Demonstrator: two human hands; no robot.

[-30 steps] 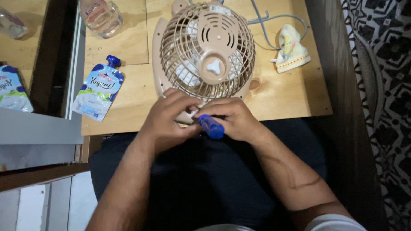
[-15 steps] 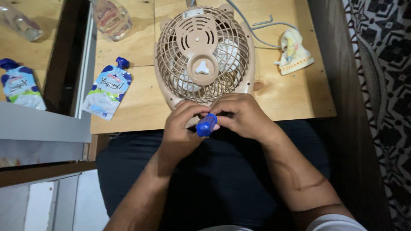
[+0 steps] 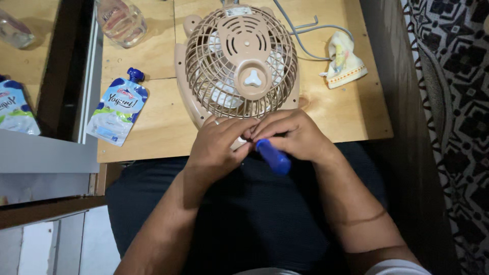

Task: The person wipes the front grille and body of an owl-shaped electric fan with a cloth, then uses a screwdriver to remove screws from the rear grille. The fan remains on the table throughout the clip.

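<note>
A beige table fan (image 3: 239, 66) lies grille-up on a wooden tabletop (image 3: 153, 127), its lower edge at the table's near rim. My right hand (image 3: 295, 135) grips a screwdriver with a blue handle (image 3: 273, 157); the handle points toward my lap and the tip is hidden between my fingers at the fan's lower edge. My left hand (image 3: 219, 145) presses against the same spot on the fan's base, fingers curled and touching the right hand's fingers.
A blue-and-white spouted pouch (image 3: 116, 108) lies left of the fan, a second pouch (image 3: 12, 107) farther left. A clear bottle (image 3: 119, 20) lies at the top left. A small cloth (image 3: 344, 61) and grey cord (image 3: 305, 30) lie right. Patterned rug (image 3: 453, 102) at far right.
The blue handle has swung from pointing left-down to pointing right-down in my right hand. Both hands stay at the fan's lower edge; the view shifted slightly.
</note>
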